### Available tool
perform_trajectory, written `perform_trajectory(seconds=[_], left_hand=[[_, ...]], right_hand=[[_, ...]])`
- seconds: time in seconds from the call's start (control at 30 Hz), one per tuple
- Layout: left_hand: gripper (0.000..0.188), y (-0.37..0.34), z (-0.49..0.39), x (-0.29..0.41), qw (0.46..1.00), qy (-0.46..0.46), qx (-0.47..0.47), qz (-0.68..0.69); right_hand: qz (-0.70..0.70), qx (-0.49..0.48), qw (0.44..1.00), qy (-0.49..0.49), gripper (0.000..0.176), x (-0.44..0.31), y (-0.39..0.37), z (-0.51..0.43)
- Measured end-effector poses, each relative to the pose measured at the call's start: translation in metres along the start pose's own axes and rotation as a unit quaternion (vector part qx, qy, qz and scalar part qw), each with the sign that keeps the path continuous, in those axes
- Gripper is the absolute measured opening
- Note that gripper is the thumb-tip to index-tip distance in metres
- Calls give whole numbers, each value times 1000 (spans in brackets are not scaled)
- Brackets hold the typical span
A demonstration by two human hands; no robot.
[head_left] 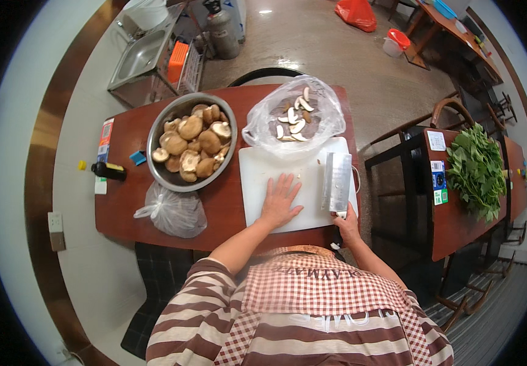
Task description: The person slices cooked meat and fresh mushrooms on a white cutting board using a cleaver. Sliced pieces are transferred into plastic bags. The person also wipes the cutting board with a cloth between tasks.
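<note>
My left hand point(281, 203) rests flat on a white cutting board point(263, 164), fingers spread and holding nothing. At the board's right side my right hand point(348, 226) grips the handle of a Chinese cleaver point(338, 182), its broad blade pointing away from me. Small mushroom scraps lie on the board. Just beyond it, a clear plastic bag point(263, 123) spreads open with sliced mushrooms point(296, 123) in it, overlapping the board's far edge. To the left stands a steel bowl point(153, 171) heaped with whole shiitake mushrooms point(191, 128).
A knotted plastic bag point(176, 212) sits before the bowl. Farther left are a dark bottle point(109, 171) and a small blue object point(138, 158). Leafy greens point(476, 171) cover part of another table point(446, 233) at right, with chairs point(400, 137) between. A metal sink point(142, 55) stands back left.
</note>
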State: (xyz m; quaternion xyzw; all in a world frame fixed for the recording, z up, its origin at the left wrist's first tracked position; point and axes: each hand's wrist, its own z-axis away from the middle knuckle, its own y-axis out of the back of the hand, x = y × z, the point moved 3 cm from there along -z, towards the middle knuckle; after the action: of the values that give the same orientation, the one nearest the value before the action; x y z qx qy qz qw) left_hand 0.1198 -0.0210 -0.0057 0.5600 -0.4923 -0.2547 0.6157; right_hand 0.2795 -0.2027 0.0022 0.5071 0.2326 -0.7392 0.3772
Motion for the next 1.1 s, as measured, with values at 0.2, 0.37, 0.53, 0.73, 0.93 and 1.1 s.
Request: perform_trajectory(seconds=[0.2,0.37,0.53,0.73,0.93,1.1], left_hand=[[69,12,10,-5,991,-4,48,127],[50,132,-31,-84,924,55,356,126],[66,136,-36,-187,894,367,247,69],[53,138,-26,-206,862,252,385,213],[44,106,-24,-86,912,130,215,323],[50,44,-19,-13,965,55,186,179]], right_hand=[[84,-10,995,59,48,7,-4,7],[52,-14,997,48,48,0,-4,7],[89,-2,993,81,46,5,-5,4],[157,-44,984,72,42,-5,-3,5],[268,-254,921,124,38,-32,-39,2],[290,-120,949,40,37,-14,-7,-10]])
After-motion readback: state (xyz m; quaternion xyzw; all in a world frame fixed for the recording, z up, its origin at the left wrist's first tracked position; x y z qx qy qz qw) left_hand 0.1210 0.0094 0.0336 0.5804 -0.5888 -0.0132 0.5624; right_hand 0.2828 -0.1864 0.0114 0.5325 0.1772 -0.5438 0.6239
